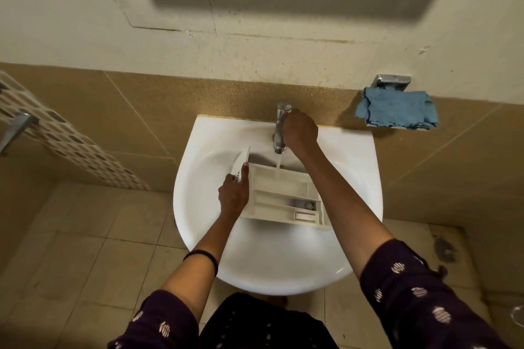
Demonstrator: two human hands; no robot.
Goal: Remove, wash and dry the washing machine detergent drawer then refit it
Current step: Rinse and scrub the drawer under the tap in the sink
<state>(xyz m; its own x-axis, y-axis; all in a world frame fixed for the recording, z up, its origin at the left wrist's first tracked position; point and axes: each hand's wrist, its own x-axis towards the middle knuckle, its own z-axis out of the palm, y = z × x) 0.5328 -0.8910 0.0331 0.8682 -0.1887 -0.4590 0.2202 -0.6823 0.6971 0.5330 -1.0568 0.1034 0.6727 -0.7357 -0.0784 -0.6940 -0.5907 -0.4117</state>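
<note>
The white detergent drawer (283,195) lies across the bowl of the white sink (272,261), its front panel at the left and its compartments facing up. My left hand (234,193) grips the drawer at its front-panel end. My right hand (299,130) is curled round the chrome tap (280,122) at the back of the sink. A thin stream of water (278,167) falls from the spout into the drawer's far compartment.
A blue cloth (397,112) lies on a small shelf on the wall to the right of the sink. Brown tiles cover the lower wall. A patterned tile strip and a chrome fitting (17,127) are at the left. A floor drain (446,251) sits at the right.
</note>
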